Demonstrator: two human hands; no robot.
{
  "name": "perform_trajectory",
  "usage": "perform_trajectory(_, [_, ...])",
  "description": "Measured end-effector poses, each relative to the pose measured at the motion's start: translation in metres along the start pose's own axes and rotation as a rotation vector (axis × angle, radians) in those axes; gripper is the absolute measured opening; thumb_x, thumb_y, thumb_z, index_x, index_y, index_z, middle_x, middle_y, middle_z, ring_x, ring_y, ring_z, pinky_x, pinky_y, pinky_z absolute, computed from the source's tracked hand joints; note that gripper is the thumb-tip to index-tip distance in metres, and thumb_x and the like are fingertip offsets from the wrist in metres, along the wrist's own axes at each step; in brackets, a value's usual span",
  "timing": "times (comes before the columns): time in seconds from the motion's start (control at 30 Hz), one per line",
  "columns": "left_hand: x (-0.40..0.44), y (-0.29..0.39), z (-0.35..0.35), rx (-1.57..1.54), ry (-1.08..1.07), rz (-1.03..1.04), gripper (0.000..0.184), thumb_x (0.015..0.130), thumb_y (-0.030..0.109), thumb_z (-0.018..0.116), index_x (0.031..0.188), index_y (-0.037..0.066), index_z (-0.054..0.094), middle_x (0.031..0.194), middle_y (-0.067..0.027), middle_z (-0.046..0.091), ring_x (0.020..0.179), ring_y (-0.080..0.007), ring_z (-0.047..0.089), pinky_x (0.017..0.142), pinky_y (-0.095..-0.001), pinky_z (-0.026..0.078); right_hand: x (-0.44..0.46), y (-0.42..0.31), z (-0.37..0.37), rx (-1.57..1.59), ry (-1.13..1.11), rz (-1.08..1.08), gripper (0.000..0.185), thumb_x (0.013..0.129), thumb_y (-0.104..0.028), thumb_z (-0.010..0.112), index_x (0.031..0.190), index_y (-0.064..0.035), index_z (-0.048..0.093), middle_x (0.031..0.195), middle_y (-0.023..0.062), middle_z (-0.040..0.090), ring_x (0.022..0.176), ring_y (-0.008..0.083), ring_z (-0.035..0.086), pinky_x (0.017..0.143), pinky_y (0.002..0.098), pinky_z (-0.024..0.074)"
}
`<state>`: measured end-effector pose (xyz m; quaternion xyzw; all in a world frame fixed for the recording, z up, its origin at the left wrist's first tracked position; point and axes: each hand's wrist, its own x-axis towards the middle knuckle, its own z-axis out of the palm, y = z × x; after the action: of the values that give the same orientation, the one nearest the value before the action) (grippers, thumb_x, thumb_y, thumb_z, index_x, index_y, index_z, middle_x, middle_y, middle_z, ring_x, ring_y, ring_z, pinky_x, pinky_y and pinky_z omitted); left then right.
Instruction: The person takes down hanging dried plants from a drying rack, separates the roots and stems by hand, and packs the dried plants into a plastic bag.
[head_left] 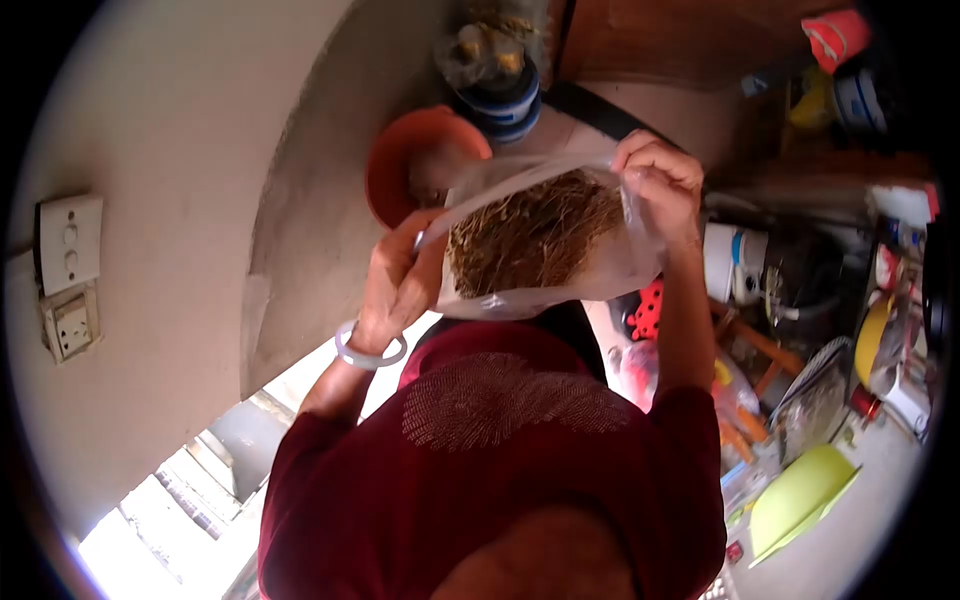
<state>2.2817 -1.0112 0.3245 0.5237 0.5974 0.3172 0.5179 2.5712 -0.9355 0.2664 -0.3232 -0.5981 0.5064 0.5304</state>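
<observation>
A clear plastic bag (610, 272) hangs with its mouth spread wide between my two hands. Inside it lies a mass of dry brown roots or stalks (530, 230); which of these they are I cannot tell. My left hand (398, 278), with a pale bangle (370, 358) at the wrist, is closed on the bag's left rim. At the upper right corner, the fingers of my right hand (660, 178) pinch the rim. Just beyond my left hand stands an orange-red bucket (388, 165), partly hidden by the bag.
Blue-and-white tubs (510, 110) with a plastic-wrapped bundle on top stand behind the bucket. A wall with a switch plate (70, 240) is on the left. To the right are a clutter of household goods, a wooden stool (765, 345) and a lime-green basin (800, 500).
</observation>
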Motion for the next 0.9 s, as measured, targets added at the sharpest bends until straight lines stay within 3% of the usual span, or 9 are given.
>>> perform_trajectory(0.2, [0.030,-0.001,0.025,0.199,0.124,0.063,0.030,0.096,0.019,0.043,0.103,-0.004,0.060,0.054,0.0043,0.046,0.042,-0.0044,0.040,0.038,-0.0221,0.030,0.101,0.077,-0.035,0.298,-0.228,0.073,0.014,0.058,-0.008,0.053,0.062,0.0055,0.055,0.073,0.0154,0.057,0.068,0.0189,0.049,0.063,0.0275,0.0363])
perform_trajectory(0.3, [0.054,0.021,0.029,0.020,0.288,-0.178,0.033,0.097,0.020,0.039,0.101,-0.005,0.061,0.048,0.0029,0.043,0.037,-0.0063,0.038,0.035,-0.0236,0.030,0.157,0.119,-0.031,0.380,-0.244,0.191,0.020,0.058,-0.003,0.049,0.073,0.0060,0.060,0.083,0.0136,0.061,0.072,0.0157,0.051,0.068,0.0253,0.0405])
perform_trajectory(0.33, [0.063,0.045,0.033,-0.165,0.405,-0.336,0.029,0.096,0.015,0.040,0.105,-0.004,0.059,0.043,0.0026,0.038,0.034,-0.0067,0.035,0.034,-0.0239,0.029,0.177,0.139,-0.035,0.289,-0.195,0.351,0.027,0.059,-0.002,0.048,0.081,0.0061,0.062,0.087,0.0105,0.062,0.075,0.0142,0.053,0.071,0.0245,0.0425])
perform_trajectory(0.37, [0.068,0.047,0.039,-0.247,0.518,-0.348,0.043,0.099,0.030,0.035,0.102,-0.002,0.063,0.042,0.0048,0.038,0.034,-0.0024,0.034,0.033,-0.0201,0.023,0.198,0.156,-0.035,0.001,-0.135,0.443,0.026,0.062,-0.001,0.048,0.083,0.0055,0.063,0.090,0.0128,0.063,0.081,0.0175,0.057,0.073,0.0258,0.0440])
perform_trajectory(0.53, [0.090,0.063,0.044,-0.104,0.724,-0.340,0.047,0.097,0.036,0.036,0.101,-0.004,0.062,0.045,0.0075,0.030,0.036,-0.0008,0.027,0.035,-0.0204,0.018,0.286,0.276,-0.032,-0.908,-0.274,0.140,0.041,0.067,-0.013,0.071,0.099,0.0080,0.059,0.103,0.0226,0.059,0.102,0.0342,0.055,0.087,0.0388,0.0429])
perform_trajectory(0.6, [0.080,0.064,0.046,0.007,0.762,-0.407,0.029,0.084,0.011,0.041,0.100,-0.004,0.059,0.046,0.0037,0.031,0.037,-0.0047,0.028,0.037,-0.0230,0.022,0.310,0.315,-0.022,-0.950,-0.387,0.171,0.054,0.064,-0.021,0.076,0.106,0.0075,0.056,0.107,0.0255,0.056,0.104,0.0378,0.053,0.089,0.0401,0.0417])
perform_trajectory(0.67, [0.070,0.065,0.051,0.090,0.795,-0.476,0.033,0.070,-0.014,0.045,0.100,-0.004,0.057,0.047,-0.0002,0.032,0.039,-0.0086,0.030,0.039,-0.0255,0.027,0.327,0.334,-0.012,-1.077,-0.535,0.191,0.075,0.062,-0.032,0.079,0.117,0.0089,0.047,0.115,0.0287,0.051,0.106,0.0395,0.051,0.089,0.0401,0.0409])
perform_trajectory(0.77, [0.065,0.078,0.056,-0.132,0.940,-0.569,0.031,0.073,-0.012,0.046,0.101,-0.005,0.055,0.048,0.0013,0.030,0.039,-0.0067,0.029,0.038,-0.0238,0.025,0.345,0.347,-0.008,-1.008,-0.809,0.261,0.079,0.065,-0.037,0.076,0.122,0.0063,0.044,0.114,0.0276,0.052,0.105,0.0378,0.052,0.089,0.0408,0.0409])
perform_trajectory(0.9, [0.062,0.098,0.058,-0.271,1.038,-0.624,0.028,0.075,-0.012,0.048,0.101,-0.005,0.055,0.049,0.0029,0.028,0.040,-0.0051,0.029,0.038,-0.0232,0.023,0.340,0.394,-0.012,-0.855,-0.789,0.214,0.063,0.072,-0.035,0.069,0.119,0.0009,0.050,0.110,0.0255,0.057,0.100,0.0375,0.056,0.083,0.0429,0.0444])
